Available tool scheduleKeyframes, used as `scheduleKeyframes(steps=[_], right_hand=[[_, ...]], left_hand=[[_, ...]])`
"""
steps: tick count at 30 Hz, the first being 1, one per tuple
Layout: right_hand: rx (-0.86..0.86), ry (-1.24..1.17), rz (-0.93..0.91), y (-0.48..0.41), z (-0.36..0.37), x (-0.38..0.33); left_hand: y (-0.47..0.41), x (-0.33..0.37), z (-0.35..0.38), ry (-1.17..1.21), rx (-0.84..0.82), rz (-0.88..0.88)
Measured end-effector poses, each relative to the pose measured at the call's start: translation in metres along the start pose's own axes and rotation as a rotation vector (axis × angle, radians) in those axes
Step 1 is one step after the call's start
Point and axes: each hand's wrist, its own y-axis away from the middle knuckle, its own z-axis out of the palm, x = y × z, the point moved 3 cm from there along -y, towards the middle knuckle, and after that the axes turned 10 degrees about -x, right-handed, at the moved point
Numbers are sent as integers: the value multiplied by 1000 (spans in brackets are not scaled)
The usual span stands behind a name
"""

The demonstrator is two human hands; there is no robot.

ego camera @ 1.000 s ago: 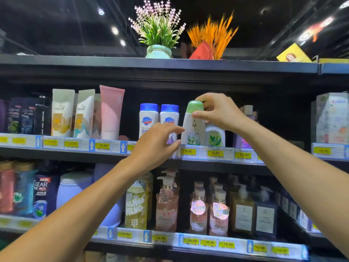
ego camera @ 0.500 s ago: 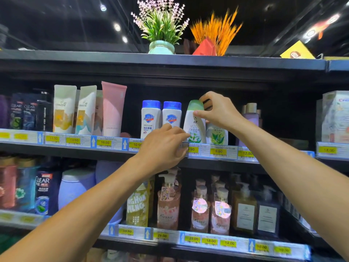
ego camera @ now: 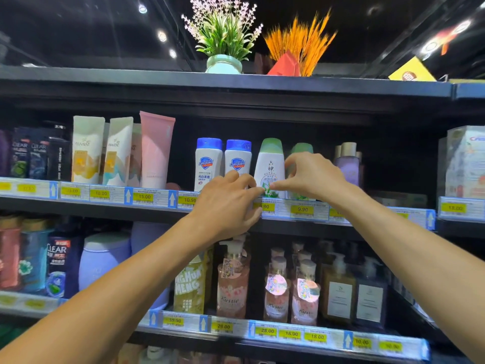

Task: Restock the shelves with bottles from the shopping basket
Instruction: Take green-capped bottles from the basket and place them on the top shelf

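Crowded shelf (ego camera: 110, 210); green-capped bottle (ego camera: 270, 164) at front edge, hemmed in; my right fingers (ego camera: 286, 183) pinch it; left fingers (ego camera: 246, 191) touch it, grip unclear.

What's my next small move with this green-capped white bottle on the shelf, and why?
Probably let go and draw both hands back: the green-capped white plastic bottle stands upright on the black shelf, beside the blue-capped white bottle, while the right hand pinches it and the left hand touches its base.
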Motion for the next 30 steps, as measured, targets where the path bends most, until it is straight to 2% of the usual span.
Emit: scheduleKeyframes(steps=[14, 30], right_hand=[[-12, 62, 47, -5, 15, -5], [-3, 117, 52, -14, 20, -7]], left_hand=[[-9, 3, 5, -154, -79, -2], [-12, 3, 8, -170, -111, 0]])
